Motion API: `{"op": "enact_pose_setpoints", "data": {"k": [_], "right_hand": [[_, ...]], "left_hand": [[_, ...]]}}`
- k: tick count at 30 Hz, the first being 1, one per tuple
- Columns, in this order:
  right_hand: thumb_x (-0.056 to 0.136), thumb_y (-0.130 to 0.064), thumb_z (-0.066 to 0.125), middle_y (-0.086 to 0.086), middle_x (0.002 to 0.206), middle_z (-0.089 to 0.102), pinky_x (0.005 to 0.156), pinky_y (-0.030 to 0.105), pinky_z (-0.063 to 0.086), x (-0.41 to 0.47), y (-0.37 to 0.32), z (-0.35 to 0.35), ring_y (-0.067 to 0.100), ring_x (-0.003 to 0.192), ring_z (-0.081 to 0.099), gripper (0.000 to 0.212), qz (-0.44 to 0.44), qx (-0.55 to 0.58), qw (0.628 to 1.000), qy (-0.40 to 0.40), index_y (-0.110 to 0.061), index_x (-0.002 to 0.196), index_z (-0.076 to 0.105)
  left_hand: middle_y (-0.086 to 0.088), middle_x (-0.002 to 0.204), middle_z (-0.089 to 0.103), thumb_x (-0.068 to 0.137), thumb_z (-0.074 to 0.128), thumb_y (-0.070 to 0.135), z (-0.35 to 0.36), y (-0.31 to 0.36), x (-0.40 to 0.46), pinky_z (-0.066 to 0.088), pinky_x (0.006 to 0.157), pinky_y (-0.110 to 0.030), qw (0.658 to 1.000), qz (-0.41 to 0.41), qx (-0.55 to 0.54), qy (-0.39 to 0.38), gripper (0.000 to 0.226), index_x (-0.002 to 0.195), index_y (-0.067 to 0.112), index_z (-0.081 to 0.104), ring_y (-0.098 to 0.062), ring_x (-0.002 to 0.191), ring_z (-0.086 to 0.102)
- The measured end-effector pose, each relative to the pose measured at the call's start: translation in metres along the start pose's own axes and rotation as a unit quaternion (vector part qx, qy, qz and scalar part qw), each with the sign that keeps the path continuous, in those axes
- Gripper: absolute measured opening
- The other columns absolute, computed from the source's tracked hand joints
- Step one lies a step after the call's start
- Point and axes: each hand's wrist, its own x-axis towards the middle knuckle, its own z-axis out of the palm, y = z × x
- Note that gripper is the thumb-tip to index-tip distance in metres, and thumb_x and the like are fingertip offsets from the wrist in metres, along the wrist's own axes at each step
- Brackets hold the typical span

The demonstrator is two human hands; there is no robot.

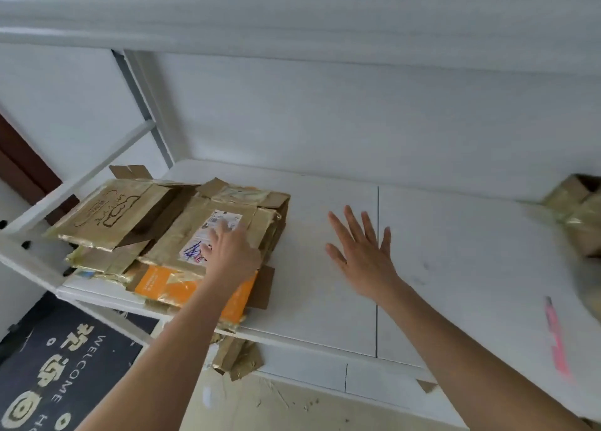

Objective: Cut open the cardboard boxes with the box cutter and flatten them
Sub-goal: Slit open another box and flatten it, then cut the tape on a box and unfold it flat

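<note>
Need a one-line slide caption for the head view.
Left hand presses the flattened box stack; right hand open over the white table; pink box cutter lies unused.

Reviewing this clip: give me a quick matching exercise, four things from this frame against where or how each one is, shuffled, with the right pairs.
Things:
1. left hand
2. right hand
3. pink box cutter
4. uncut boxes

States:
A. lying alone near the table's right front edge, no hand on it
B. fingers spread, over the bare white table
C. at the far right edge of the view, partly cut off
D. on top of the flattened cardboard stack, by the shipping label

Pairs: 1-D, 2-B, 3-A, 4-C
</note>
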Motion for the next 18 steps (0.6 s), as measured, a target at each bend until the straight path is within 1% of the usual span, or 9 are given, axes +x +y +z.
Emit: {"op": "enact_pose_setpoints", "data": {"k": [2, 5, 7, 10, 13, 16, 18], "right_hand": [[0.101, -0.058, 0.015, -0.004, 0.162, -0.025, 0.116, 0.060, -0.010, -0.027, 0.030, -0.010, 0.026, 0.150, -0.021, 0.062, 0.040, -0.003, 0.999, 0.004, -0.042, 0.153, -0.015], [0.102, -0.057, 0.020, 0.003, 0.162, -0.027, 0.115, 0.061, -0.011, -0.067, 0.086, -0.029, 0.031, 0.149, -0.022, 0.066, 0.107, -0.026, 0.994, 0.012, -0.037, 0.154, -0.015], [0.102, -0.056, 0.024, 0.006, 0.162, -0.026, 0.115, 0.062, -0.009, -0.096, 0.130, -0.044, 0.033, 0.149, -0.021, 0.069, 0.144, -0.036, 0.989, 0.026, -0.033, 0.155, -0.014], [0.102, -0.054, 0.030, 0.009, 0.162, -0.024, 0.116, 0.064, -0.005, -0.139, 0.195, -0.067, 0.034, 0.149, -0.018, 0.073, 0.188, -0.063, 0.979, 0.053, -0.029, 0.156, -0.011], [0.100, -0.048, 0.041, 0.013, 0.162, -0.021, 0.116, 0.063, -0.003, -0.179, 0.257, -0.090, 0.034, 0.150, -0.015, 0.079, 0.239, -0.092, 0.962, 0.093, -0.022, 0.157, -0.007], [0.098, -0.042, 0.047, 0.021, 0.162, -0.008, 0.118, 0.061, 0.006, -0.212, 0.312, -0.111, 0.037, 0.151, -0.003, 0.081, 0.309, -0.134, 0.933, 0.124, -0.010, 0.156, 0.002], [0.097, -0.037, 0.049, 0.026, 0.161, 0.004, 0.117, 0.058, 0.017, -0.230, 0.339, -0.120, 0.038, 0.148, 0.012, 0.079, 0.344, -0.166, 0.916, 0.124, -0.004, 0.155, 0.007]], "left_hand": [[-0.015, 0.156, 0.020, 0.089, 0.055, 0.011, 0.015, 0.027, -0.012, 0.016, 0.119, -0.052, 0.999, 0.037, 0.009, -0.006, 0.060, 0.146, 0.017, 0.039, -0.034, 0.146, 0.016], [-0.014, 0.159, 0.016, 0.091, 0.057, 0.018, 0.048, 0.073, -0.029, 0.019, 0.118, -0.045, 0.996, 0.074, 0.024, -0.044, 0.063, 0.150, 0.019, 0.034, -0.030, 0.146, 0.019], [-0.015, 0.160, 0.014, 0.094, 0.056, 0.020, 0.077, 0.115, -0.044, 0.023, 0.118, -0.044, 0.991, 0.110, 0.033, -0.070, 0.062, 0.151, 0.017, 0.032, -0.031, 0.146, 0.022], [-0.017, 0.159, 0.017, 0.094, 0.056, 0.020, 0.120, 0.187, -0.075, 0.025, 0.117, -0.042, 0.982, 0.163, 0.020, -0.092, 0.060, 0.150, 0.014, 0.034, -0.030, 0.146, 0.022], [-0.017, 0.157, 0.023, 0.095, 0.056, 0.023, 0.164, 0.258, -0.107, 0.026, 0.117, -0.045, 0.968, 0.216, 0.022, -0.124, 0.059, 0.149, 0.014, 0.035, -0.029, 0.147, 0.020], [-0.018, 0.156, 0.024, 0.095, 0.055, 0.023, 0.203, 0.318, -0.136, 0.025, 0.117, -0.044, 0.959, 0.247, 0.014, -0.141, 0.059, 0.149, 0.013, 0.035, -0.027, 0.148, 0.018], [-0.017, 0.157, 0.024, 0.095, 0.056, 0.023, 0.224, 0.345, -0.153, 0.026, 0.117, -0.042, 0.956, 0.252, 0.007, -0.152, 0.058, 0.149, 0.014, 0.036, -0.025, 0.149, 0.017]]}}
